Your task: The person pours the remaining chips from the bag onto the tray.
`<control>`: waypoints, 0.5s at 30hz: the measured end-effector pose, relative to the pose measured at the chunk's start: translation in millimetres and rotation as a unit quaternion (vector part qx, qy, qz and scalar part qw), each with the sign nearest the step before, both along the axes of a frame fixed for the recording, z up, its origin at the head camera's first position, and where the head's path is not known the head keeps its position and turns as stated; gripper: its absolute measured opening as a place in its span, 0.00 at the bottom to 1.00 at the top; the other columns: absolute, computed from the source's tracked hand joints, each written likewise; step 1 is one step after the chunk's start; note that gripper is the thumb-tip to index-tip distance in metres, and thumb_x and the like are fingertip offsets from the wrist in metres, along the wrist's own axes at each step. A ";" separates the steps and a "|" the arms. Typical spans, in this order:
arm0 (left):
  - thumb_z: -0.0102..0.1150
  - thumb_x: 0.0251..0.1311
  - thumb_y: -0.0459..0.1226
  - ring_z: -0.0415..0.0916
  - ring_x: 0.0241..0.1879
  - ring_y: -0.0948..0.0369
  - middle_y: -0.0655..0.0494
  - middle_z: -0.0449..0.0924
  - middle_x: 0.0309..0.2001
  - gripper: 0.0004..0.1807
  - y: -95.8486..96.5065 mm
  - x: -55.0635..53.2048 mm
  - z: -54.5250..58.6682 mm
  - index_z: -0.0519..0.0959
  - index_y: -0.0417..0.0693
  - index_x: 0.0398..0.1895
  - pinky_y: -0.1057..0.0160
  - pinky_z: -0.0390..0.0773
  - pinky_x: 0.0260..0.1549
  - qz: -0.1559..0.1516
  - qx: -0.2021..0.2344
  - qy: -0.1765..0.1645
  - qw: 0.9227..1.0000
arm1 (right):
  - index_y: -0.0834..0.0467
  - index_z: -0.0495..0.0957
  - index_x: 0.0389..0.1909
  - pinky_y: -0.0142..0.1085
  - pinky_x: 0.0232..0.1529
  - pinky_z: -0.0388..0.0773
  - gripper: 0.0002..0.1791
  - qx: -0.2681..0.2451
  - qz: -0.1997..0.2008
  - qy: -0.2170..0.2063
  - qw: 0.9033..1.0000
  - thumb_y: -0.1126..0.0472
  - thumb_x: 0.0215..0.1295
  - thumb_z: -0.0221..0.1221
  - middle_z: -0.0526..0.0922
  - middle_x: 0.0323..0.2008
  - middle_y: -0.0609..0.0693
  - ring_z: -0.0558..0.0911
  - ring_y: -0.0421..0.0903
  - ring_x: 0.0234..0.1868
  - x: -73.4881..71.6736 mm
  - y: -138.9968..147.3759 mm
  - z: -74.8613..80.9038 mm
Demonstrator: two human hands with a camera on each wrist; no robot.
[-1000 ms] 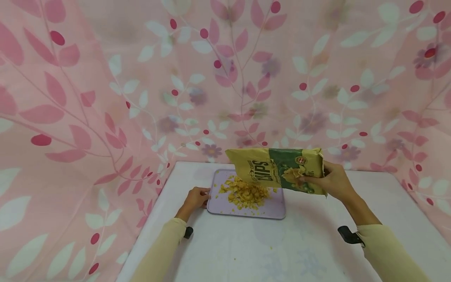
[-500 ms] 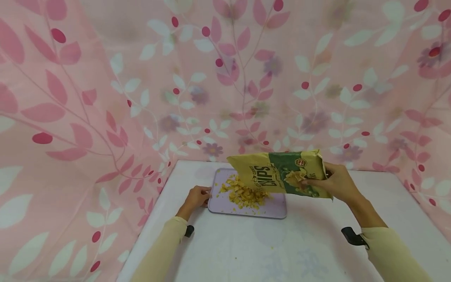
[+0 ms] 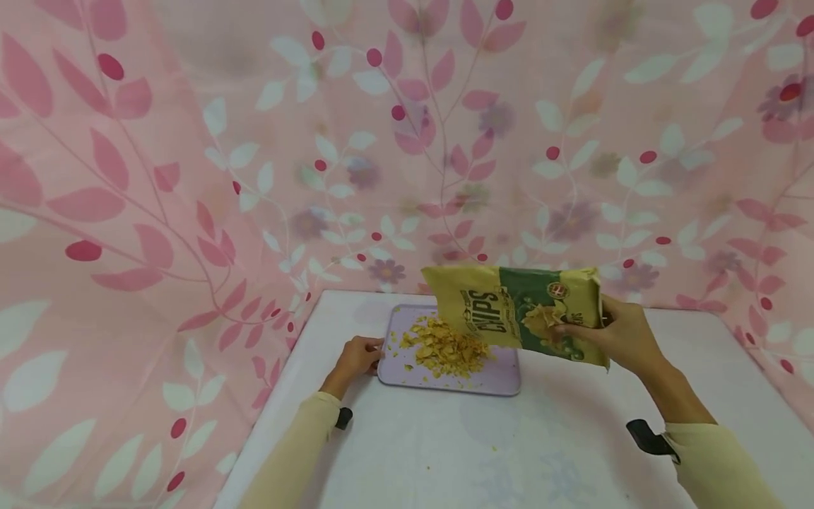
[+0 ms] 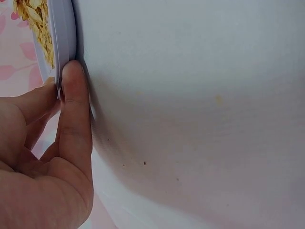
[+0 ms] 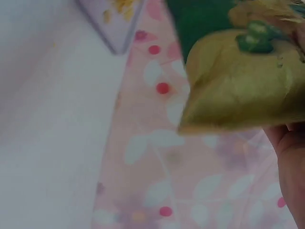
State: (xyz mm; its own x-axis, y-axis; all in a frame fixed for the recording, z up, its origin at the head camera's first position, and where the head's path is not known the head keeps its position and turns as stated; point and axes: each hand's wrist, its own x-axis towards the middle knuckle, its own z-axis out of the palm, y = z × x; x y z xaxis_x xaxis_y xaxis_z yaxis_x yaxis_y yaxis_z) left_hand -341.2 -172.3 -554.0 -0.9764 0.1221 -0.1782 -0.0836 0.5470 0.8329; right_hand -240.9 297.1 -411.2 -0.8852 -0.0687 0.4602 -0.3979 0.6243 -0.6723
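Note:
In the head view a lilac tray [image 3: 400, 367] lies on the table with a heap of broken yellow chips [image 3: 439, 353] on it. My left hand [image 3: 353, 358] pinches the tray's left rim; the left wrist view shows the thumb over the edge and a finger [image 4: 75, 90] along its outer side. My right hand [image 3: 632, 339] grips the bottom end of a yellow and green chip bag [image 3: 521, 311], thumb across its front. The bag is held sideways above the tray, its left end overlapping the heap in this view. Its mouth is hidden.
A white cloth covers the table [image 3: 445, 452], with a few crumbs [image 4: 218, 99] on it. Pink floral fabric [image 3: 407, 141] hangs behind the table and along both sides. Black straps [image 3: 651, 440] sit at both wrists.
My right hand and the bag have shifted a little to the right in view, with the bag tilting slightly. My left hand keeps its hold on the tray rim.

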 end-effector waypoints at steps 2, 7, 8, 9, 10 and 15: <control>0.62 0.62 0.29 0.80 0.25 0.60 0.49 0.81 0.32 0.22 -0.5 0.1 -0.2 0.77 0.40 0.60 0.63 0.84 0.23 0.005 0.001 0.000 1.000 | 0.61 0.80 0.46 0.29 0.25 0.81 0.23 0.013 0.008 0.003 1.000 0.60 0.48 0.76 0.86 0.32 0.57 0.84 0.35 0.28 -1.3 1.1 -6.7; 0.62 0.62 0.29 0.80 0.24 0.60 0.48 0.81 0.32 0.22 -0.7 0.1 -1.2 0.76 0.40 0.61 0.63 0.84 0.23 0.004 0.000 -0.004 1.000 | 0.60 0.81 0.46 0.27 0.24 0.80 0.25 0.012 0.008 0.034 0.999 0.63 0.43 0.78 0.86 0.31 0.55 0.83 0.33 0.27 -2.2 2.3 -11.2; 0.62 0.62 0.30 0.80 0.24 0.61 0.48 0.81 0.32 0.22 -0.6 0.3 -1.3 0.76 0.40 0.61 0.63 0.84 0.23 0.002 0.001 -0.006 1.000 | 0.61 0.81 0.45 0.26 0.24 0.80 0.26 0.007 0.004 0.041 0.999 0.64 0.43 0.78 0.86 0.31 0.54 0.83 0.33 0.27 -1.6 2.2 -9.8; 0.62 0.63 0.30 0.80 0.25 0.61 0.49 0.81 0.33 0.22 -0.4 0.5 -1.5 0.76 0.40 0.61 0.63 0.84 0.23 0.001 0.000 -0.008 1.000 | 0.62 0.81 0.45 0.26 0.25 0.81 0.26 -0.003 0.000 0.046 0.999 0.65 0.42 0.78 0.86 0.31 0.54 0.83 0.33 0.27 -0.7 2.0 -8.0; 0.62 0.63 0.30 0.80 0.25 0.61 0.49 0.81 0.33 0.22 -0.4 0.8 -1.6 0.76 0.40 0.61 0.63 0.84 0.23 -0.001 -0.001 -0.008 1.000 | 0.63 0.81 0.45 0.26 0.24 0.81 0.25 -0.013 -0.005 0.051 0.999 0.66 0.42 0.78 0.86 0.31 0.53 0.83 0.33 0.27 0.5 1.7 -6.0; 0.62 0.63 0.30 0.80 0.25 0.61 0.49 0.81 0.33 0.22 -0.1 1.1 -0.6 0.76 0.40 0.61 0.64 0.84 0.23 0.000 -0.003 0.003 1.000 | 0.62 0.81 0.46 0.26 0.26 0.81 0.25 -0.013 -0.006 0.044 0.999 0.66 0.44 0.77 0.87 0.33 0.54 0.83 0.31 0.29 0.3 1.2 -1.5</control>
State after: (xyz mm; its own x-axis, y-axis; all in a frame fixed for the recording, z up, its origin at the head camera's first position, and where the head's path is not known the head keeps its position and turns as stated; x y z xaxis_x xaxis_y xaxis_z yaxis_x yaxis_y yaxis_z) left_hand -340.1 -172.4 -554.6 -0.9775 0.1213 -0.1724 -0.0779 0.5523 0.8300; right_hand -240.6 298.3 -412.7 -0.8423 -0.0460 0.5371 -0.4488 0.6118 -0.6514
